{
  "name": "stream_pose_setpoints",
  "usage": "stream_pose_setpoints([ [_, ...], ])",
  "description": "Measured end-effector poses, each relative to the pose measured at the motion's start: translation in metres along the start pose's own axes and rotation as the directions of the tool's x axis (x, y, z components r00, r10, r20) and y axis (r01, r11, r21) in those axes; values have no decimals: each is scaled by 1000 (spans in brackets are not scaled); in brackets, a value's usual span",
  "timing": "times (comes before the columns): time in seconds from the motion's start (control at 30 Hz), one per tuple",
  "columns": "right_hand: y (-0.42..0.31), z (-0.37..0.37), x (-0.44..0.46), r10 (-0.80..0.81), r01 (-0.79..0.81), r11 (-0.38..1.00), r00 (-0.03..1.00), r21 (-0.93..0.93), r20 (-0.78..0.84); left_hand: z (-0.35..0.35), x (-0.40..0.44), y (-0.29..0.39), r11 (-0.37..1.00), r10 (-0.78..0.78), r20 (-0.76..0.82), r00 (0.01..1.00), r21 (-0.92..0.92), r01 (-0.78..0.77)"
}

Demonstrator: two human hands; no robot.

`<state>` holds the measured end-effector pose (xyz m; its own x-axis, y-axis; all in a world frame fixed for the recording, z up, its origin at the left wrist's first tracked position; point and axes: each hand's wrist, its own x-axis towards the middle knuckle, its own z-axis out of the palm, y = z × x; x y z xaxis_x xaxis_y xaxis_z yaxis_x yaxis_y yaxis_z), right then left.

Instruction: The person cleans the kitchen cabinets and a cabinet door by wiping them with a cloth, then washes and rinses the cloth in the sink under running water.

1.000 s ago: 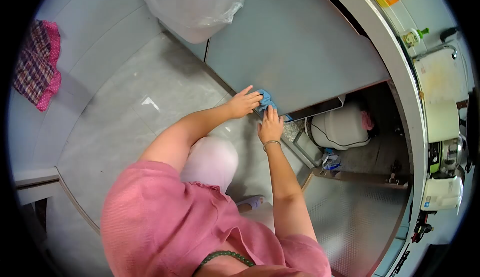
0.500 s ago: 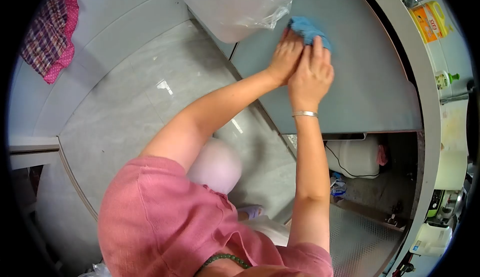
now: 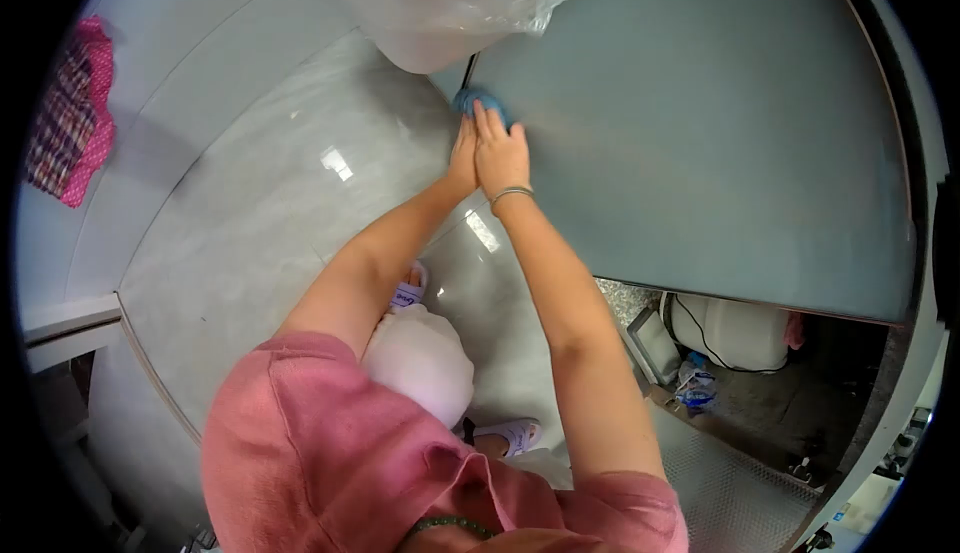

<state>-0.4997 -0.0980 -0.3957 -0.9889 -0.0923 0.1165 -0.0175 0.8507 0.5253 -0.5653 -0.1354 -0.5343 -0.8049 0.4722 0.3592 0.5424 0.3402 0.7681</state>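
Observation:
A blue cloth is bunched against the lower edge of a grey-blue cabinet door, close to the dark gap beside the neighbouring panel. My right hand, with a bracelet at the wrist, presses on the cloth, its fingers together and pointing up along it. Tight against it on the left, my left hand also grips the cloth; its fingertips are partly hidden. Both arms are stretched forward.
A translucent plastic bag hangs above my hands. At the lower right an open cabinet holds a white container, a cable and a crumpled blue-and-white packet. Checked fabric hangs at left. Glossy tiles cover the floor.
Both hands and the blue cloth have moved left and down across the door, from its upper middle to its lower edge. The camera view has shifted too.

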Motion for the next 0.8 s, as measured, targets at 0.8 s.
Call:
stream_pose_setpoints([
  [0.8, 74, -99, -232, 234, -267, 961, 920, 67, 314, 16, -134, 250, 701, -125, 662, 739, -469, 538],
])
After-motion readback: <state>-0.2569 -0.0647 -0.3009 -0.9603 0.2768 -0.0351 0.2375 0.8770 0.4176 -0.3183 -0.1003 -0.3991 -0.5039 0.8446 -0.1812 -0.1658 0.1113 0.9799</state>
